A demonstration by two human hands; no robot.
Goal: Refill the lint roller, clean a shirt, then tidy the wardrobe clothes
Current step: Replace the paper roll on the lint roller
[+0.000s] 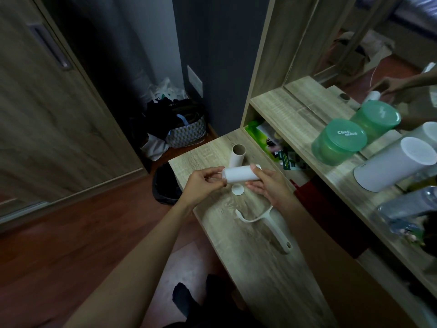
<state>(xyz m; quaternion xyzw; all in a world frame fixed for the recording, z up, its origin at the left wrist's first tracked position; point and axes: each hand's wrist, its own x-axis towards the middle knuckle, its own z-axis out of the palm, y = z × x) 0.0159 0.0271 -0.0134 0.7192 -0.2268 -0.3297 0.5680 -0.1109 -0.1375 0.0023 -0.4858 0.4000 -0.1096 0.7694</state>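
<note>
The left grip [203,183] pinches one end of the white roll [240,176]. The right grip [267,185] holds the other end. An empty tube [237,155] lies just behind the grips, on the desk [272,280].

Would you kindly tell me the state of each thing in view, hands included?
refill roll, held above desk
left hand, pinching its left end
right hand, gripping its right end
cardboard core, bare, on desk
roller handle, no roll, lying flat
green tub, lidded

White refill roll [240,175], cream roller handle [275,229], green tub [335,147], wood-grain desk [260,268].
</note>
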